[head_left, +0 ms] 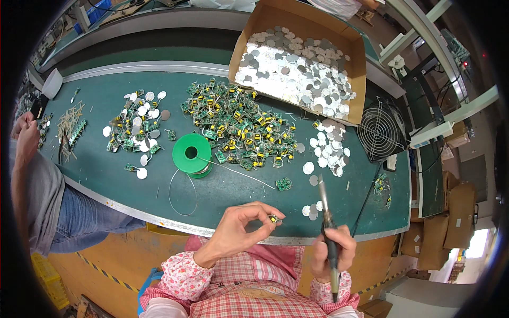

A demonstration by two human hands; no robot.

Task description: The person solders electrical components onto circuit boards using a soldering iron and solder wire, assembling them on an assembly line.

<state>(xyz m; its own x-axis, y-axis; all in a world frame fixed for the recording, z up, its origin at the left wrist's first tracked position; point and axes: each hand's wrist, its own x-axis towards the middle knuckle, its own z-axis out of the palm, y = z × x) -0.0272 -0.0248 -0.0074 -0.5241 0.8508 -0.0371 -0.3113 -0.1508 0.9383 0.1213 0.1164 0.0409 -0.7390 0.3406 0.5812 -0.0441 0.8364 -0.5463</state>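
Observation:
Between the thumb and forefinger of my left hand [241, 228] is a small circuit board [273, 218] with a yellow part, held just over the bench's near edge. My right hand [334, 253] is wrapped round the dark handle of a soldering iron [330, 233], its metal tip pointing up and away from me. Left of my hands stands a green spool of solder wire [192, 149]; its loose end reaches toward a single circuit board [283, 184] lying on the bench. A few round metal discs [313, 210] lie beside the iron.
A large heap of circuit boards [238, 122] covers the middle. Behind it sits a cardboard box [241, 50] of discs, with loose discs [331, 148] in front. A fan [380, 130] stands at right. Boards with discs [135, 124] lie at left, near another person's hands [26, 130].

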